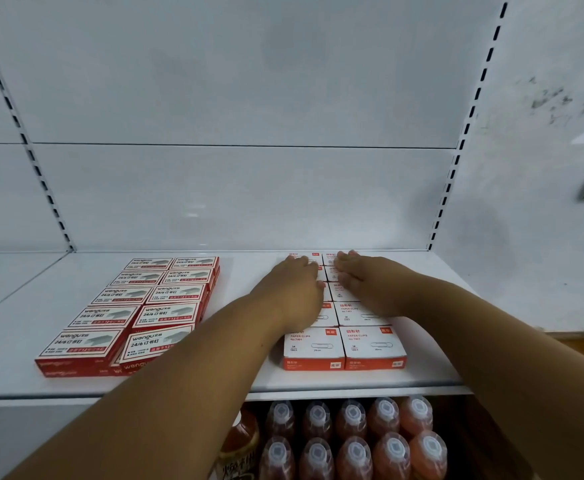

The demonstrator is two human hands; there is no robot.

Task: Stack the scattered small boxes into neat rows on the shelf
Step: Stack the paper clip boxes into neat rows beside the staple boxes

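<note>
On paper-clip boxes: flat open hands

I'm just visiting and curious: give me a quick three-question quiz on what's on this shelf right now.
1. True or false: both hands lie flat on the paper clip boxes.
2. How many columns does each group of boxes form?
3. Which lies nearer the left hand: A) the staple boxes, B) the bottles below the shelf?

Key
1. True; the right hand rests there too, with neither gripping.
2. Two.
3. A.
</note>
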